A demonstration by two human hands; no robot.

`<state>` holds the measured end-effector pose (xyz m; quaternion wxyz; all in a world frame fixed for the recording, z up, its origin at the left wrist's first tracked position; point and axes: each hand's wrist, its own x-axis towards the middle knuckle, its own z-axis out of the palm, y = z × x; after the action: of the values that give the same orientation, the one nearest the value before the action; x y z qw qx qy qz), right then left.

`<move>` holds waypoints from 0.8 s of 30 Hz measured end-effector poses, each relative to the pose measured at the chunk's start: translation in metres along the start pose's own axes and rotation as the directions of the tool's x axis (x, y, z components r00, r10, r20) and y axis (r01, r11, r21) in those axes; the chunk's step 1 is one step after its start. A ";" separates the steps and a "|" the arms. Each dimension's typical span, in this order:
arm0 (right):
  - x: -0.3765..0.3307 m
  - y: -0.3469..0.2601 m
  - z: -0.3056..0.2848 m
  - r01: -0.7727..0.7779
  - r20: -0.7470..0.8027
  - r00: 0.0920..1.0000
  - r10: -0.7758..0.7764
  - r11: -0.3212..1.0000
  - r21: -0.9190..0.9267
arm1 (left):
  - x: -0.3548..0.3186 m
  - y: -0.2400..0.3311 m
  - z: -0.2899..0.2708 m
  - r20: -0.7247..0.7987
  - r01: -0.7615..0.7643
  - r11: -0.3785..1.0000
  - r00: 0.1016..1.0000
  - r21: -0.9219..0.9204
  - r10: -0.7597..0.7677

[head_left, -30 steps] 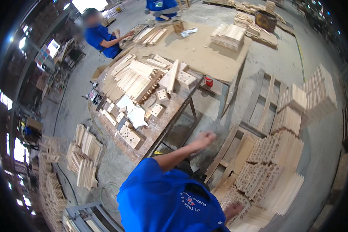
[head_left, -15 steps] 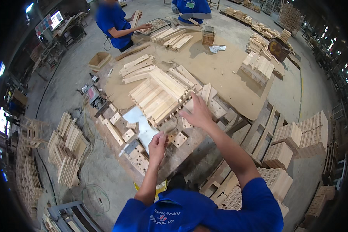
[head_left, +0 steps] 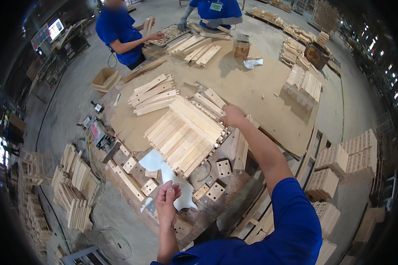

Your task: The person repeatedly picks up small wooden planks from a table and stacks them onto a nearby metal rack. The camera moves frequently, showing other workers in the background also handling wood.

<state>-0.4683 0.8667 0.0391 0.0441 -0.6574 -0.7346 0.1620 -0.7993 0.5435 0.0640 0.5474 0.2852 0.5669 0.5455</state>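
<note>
A stack of pale wooden slats [head_left: 181,137], with small round dowel ends along its right side, lies on the worktable. My right hand [head_left: 233,115] is closed at the right end of some loose wooden slats [head_left: 208,105] just beyond the stack; its fingertips are partly hidden. Nearer to me, my left hand [head_left: 167,198] is raised over the table's front part with thumb and fingers pinched together. Whatever it may hold is too small to make out. A white sheet [head_left: 181,187] lies beside it, partly under the stack. Drilled wooden blocks [head_left: 216,191] sit close by.
More slats [head_left: 154,95] lie behind the stack. A clamp-like metal tool [head_left: 99,134] stands at the table's left edge. Two co-workers in blue shirts [head_left: 119,33] handle wood across the table. A cardboard box [head_left: 106,79] and stacked slats [head_left: 77,181] are on the floor.
My right hand has moved from the stack's near right corner to the loose slats farther back. My left hand has shifted slightly left and nearer to me. The view has shifted too.
</note>
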 end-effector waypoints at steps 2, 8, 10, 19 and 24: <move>0.002 0.003 0.009 -0.077 -0.065 0.995 0.078 0.997 0.010 | 0.007 0.002 0.008 0.026 0.022 1.000 0.999 -0.001 -0.022; -0.011 0.014 -0.001 -0.162 0.140 0.976 0.169 0.985 -0.059 | 0.029 0.004 0.011 0.043 0.051 0.997 0.998 -0.056 -0.048; -0.015 0.018 -0.006 -0.148 0.195 0.967 0.163 0.985 -0.087 | 0.036 0.002 0.013 0.047 0.058 0.997 0.997 -0.049 -0.056; -0.021 0.030 0.010 -0.022 0.201 0.980 -0.007 0.990 0.142 | 0.045 -0.004 0.024 0.112 0.098 0.995 0.989 -0.030 -0.094; -0.025 0.045 0.005 0.073 -0.048 0.997 -0.058 0.901 0.427 | 0.043 -0.005 0.023 0.147 0.103 0.993 0.985 -0.055 -0.094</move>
<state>-0.4232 0.8455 0.0250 0.2052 -0.6094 -0.7018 0.3068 -0.7868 0.5883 0.0503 0.6218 0.2782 0.5222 0.5131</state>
